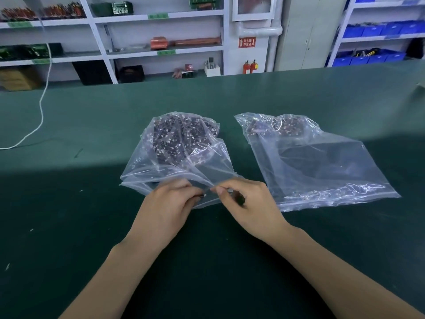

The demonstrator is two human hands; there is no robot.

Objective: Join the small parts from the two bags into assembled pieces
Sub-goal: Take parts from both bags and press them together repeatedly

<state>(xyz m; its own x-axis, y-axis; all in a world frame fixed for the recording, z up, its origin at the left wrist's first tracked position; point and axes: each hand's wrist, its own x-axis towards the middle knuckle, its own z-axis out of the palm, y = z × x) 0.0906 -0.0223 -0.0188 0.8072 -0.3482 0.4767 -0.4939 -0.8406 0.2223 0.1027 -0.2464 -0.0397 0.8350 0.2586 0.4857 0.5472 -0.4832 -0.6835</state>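
Hands meet at the near edge of the left bag (pixel 174 155), which lies on the green table (pixel 69 125) right in front of the person. That clear plastic bag is heaped with small dark parts (pixel 181 137) flecked with pale bits, piled toward its far end. The left hand (pixel 167 203) has its fingers curled inward at the bag's mouth, and a tiny piece seems pinched at the fingertips, though it is too small to make out. The right hand (pixel 248 201) pinches thumb against forefinger on the crumpled plastic rim, with something small and dark tucked under its curled fingers; what it is I cannot tell. The two hands are nearly touching.

Just beside it, to the right and apart from both hands, lies the right bag (pixel 322 162), flatter, with a smaller cluster of the same dark parts at its far corner. A white cord (pixel 42 104) trails across the table's far left. White shelving (pixel 161 51) lines the wall behind.
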